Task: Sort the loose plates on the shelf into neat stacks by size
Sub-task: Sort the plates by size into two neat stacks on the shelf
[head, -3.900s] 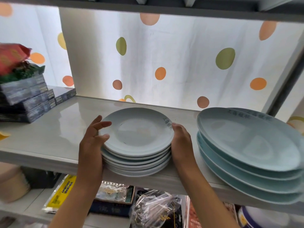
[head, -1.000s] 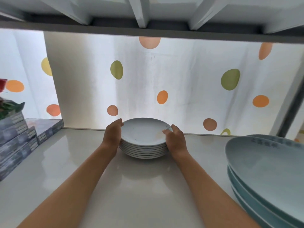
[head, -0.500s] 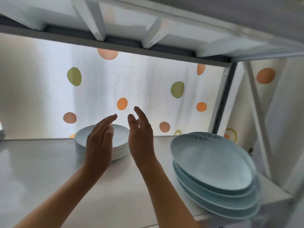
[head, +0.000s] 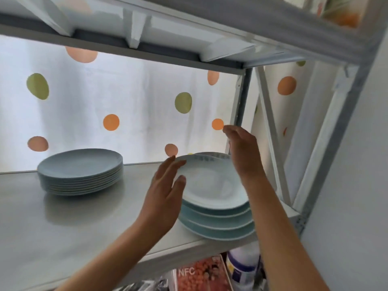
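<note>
A neat stack of several small pale-blue plates (head: pixel 80 171) stands at the back left of the white shelf (head: pixel 63 227). A stack of larger pale-blue plates (head: pixel 216 198) sits at the shelf's right front edge, slightly uneven. My left hand (head: pixel 165 194) is open, fingers spread, at the left rim of the large stack. My right hand (head: pixel 243 152) is open above the stack's far right rim. Neither hand clearly grips a plate.
A white curtain with orange and green dots (head: pixel 126 106) hangs behind the shelf. Metal posts (head: pixel 241 97) and a diagonal brace stand right of the large stack. The shelf above (head: pixel 147 28) is low. Below are a bottle (head: pixel 243 267) and a red package (head: pixel 201 274).
Both hands pushed the small stack to the back, let go of it, and moved right to either side of the large stack. The view turned to the right.
</note>
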Tool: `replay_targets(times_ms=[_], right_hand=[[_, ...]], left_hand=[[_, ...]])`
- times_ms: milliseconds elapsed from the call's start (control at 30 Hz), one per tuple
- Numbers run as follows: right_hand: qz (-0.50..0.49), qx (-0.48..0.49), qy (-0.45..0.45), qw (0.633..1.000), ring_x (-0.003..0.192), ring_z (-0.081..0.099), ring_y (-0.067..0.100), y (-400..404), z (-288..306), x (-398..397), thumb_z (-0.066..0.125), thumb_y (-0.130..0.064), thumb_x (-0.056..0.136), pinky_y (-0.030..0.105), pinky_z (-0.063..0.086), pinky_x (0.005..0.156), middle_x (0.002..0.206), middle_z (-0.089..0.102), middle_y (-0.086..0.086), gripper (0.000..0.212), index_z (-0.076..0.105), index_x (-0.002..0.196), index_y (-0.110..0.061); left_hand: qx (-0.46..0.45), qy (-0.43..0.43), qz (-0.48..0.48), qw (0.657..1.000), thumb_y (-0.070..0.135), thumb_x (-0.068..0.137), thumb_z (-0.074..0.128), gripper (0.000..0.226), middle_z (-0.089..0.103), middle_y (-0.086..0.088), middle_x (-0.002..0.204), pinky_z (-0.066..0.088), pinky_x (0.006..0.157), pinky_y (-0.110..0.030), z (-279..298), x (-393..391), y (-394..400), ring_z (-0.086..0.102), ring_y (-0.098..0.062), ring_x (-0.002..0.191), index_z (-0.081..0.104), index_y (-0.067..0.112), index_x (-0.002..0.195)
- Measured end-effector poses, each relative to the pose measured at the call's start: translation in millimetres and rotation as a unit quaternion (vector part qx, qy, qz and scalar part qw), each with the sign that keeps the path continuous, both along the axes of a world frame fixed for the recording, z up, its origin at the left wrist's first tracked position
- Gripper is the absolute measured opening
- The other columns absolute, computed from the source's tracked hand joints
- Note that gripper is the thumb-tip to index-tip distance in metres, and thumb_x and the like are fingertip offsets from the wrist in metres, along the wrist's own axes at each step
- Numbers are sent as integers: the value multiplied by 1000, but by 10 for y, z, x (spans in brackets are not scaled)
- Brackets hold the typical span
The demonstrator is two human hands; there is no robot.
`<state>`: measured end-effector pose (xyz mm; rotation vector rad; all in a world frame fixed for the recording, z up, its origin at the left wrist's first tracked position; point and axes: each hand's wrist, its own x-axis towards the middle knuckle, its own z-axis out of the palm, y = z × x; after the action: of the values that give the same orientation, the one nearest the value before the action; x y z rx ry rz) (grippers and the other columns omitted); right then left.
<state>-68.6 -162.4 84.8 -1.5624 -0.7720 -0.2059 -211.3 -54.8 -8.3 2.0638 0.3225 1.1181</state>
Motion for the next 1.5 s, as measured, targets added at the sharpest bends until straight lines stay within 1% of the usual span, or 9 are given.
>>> replay_targets(times_ms=[167,267,400,500,700,833,1233,1367,1500], right_hand=[[-49,-63,29,996,78,60,7,-401,-131,686,61,-25,88,27,46,81,77,67,-15,11,70,83,-26],[-25,-121,43,991,83,59,0,-505,-230,1013,63,-29,88,26,45,84,93,71,-10,14,67,74,-32],[77,-165,132,974,117,58,21,-495,-457,1477,59,-40,92,39,43,104,122,66,3,21,69,101,-24],[181,-80,260,945,125,54,20,-408,-629,1729,55,-43,95,41,41,104,131,62,5,46,59,128,-12],[247,6,358,901,113,62,30,-215,-838,1896,57,-40,93,45,43,106,122,68,13,44,66,117,-4],[314,24,355,880,100,66,31,-140,-852,1939,56,-37,94,44,48,97,114,69,15,38,66,111,-5],[421,-26,273,864,87,59,22,-76,-910,1869,64,-32,91,36,44,85,93,60,8,20,64,104,-17],[391,-17,285,875,113,63,13,-49,-922,1877,51,-30,99,28,54,84,125,62,-8,39,53,137,-21],[385,-39,278,879,113,64,16,-56,-918,1867,55,-32,97,32,52,91,129,63,-5,38,58,134,-24]], left_hand=[[-37,-20,33,999,46,89,34,44,29,21,153,22,109,-23,-92,69,-368,25,4,139,51,45,130],[-78,-51,79,993,51,87,33,49,12,25,158,21,114,-33,-193,87,-564,13,-1,146,40,50,136],[-142,-83,106,981,51,86,33,59,9,26,157,17,110,-25,-292,169,-689,12,7,141,30,45,144],[-181,-104,117,971,49,87,33,60,14,22,158,15,104,-17,-348,222,-753,16,13,134,30,42,146],[-202,-116,183,955,54,89,31,64,17,19,158,15,113,-27,-395,315,-874,16,2,143,24,38,150],[-218,-107,202,949,55,89,31,67,15,18,160,17,120,-39,-384,409,-993,16,-2,145,19,37,152],[-203,-88,295,930,52,86,31,76,12,6,163,15,121,-39,-298,557,-1083,13,-11,148,12,25,155],[-191,-74,327,923,43,90,35,71,15,2,162,19,119,-43,-290,600,-1089,17,-16,148,12,22,154],[-182,-65,354,915,32,93,42,67,21,-1,161,23,117,-46,-272,630,-1065,23,-21,146,16,20,153]])
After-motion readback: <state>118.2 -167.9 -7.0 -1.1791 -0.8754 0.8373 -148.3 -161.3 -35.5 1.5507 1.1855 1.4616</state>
